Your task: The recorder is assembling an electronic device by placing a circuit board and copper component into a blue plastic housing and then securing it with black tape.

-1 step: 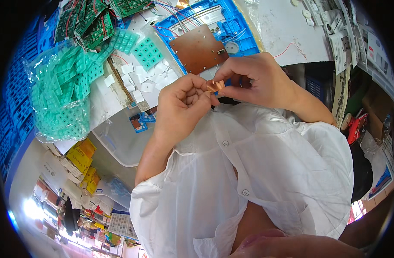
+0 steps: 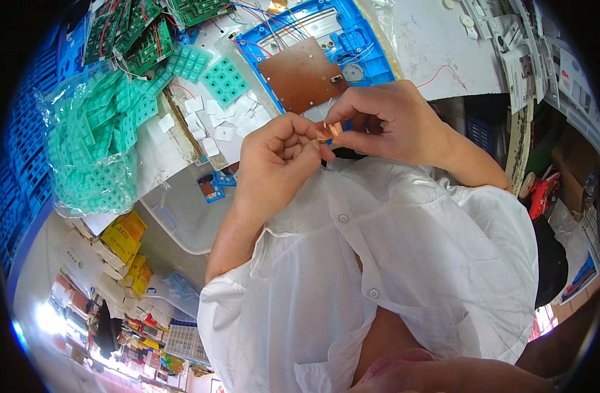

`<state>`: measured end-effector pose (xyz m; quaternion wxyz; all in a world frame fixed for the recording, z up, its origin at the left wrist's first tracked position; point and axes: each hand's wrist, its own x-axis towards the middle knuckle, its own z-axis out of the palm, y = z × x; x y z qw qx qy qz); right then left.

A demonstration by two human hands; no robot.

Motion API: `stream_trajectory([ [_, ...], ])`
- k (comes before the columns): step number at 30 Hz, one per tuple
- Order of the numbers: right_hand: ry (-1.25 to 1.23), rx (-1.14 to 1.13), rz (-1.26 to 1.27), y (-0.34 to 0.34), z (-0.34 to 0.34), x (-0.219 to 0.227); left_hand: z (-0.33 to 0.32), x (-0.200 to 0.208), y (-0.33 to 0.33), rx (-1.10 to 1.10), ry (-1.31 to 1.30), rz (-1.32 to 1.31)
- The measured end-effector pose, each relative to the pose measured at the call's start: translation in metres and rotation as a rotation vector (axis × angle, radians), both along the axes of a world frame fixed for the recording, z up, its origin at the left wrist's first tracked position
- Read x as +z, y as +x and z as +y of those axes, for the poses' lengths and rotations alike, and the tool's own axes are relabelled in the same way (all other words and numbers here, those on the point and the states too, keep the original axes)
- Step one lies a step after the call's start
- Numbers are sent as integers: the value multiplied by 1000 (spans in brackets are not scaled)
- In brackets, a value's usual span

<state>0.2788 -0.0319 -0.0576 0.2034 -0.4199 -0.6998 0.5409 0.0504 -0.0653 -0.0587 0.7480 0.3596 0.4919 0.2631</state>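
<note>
The white counter (image 2: pixel 437 39) is carrying everything, and its near edge is running close to the hands, so anything let slip there could be dropping onto the lap rather than the worktop. At the far left, a clear bag of green keypads (image 2: pixel 96 150) is bulging over the counter's edge; a nudge could be sending it down. The blue casing (image 2: pixel 372 72) is lying beyond the hands, and the brown circuit board (image 2: pixel 300 78) is resting tilted across it; a bumped knuckle could be shifting that board and straining its thin wires (image 2: pixel 273 29).

The left hand (image 2: pixel 273 157) is curling its fingers inward, thumb and fingertips gathering at the near end of the small work. The right hand (image 2: pixel 398 121) is pinching the other side between thumb and forefinger. Loose white squares (image 2: pixel 224 133) are lying scattered beside the left hand, where a sweeping wrist could be scattering them further.

Smallest, the copper-coloured piece (image 2: pixel 328 131) is sitting between both hands' fingertips, looking thin and creased; uneven pulling could be tearing it, and hard pinching could be crumpling it.
</note>
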Motion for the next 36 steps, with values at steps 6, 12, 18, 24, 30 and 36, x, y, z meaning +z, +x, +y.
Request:
stream_trajectory([
  [6, 26, -40, 60, 1, -2, -8, 1, 5, -2, 10, -8, 1],
  [12, 47, -36, 20, 0, -2, -6, -1, 3, 1, 33, -3, 10],
  [18, 36, -36, 19, 1, -2, -7, -1, 3, 1, 38, -1, -6],
  [24, 68, -33, 13, 1, -2, -8, -1, 1, 0, 41, 4, -17],
  [30, 45, -21, 11, 0, 0, -3, 0, 2, -2, 26, -1, -26],
  [36, 291, 12, 6, -3, 0, -8, -1, 1, 4, 70, 31, -43],
])
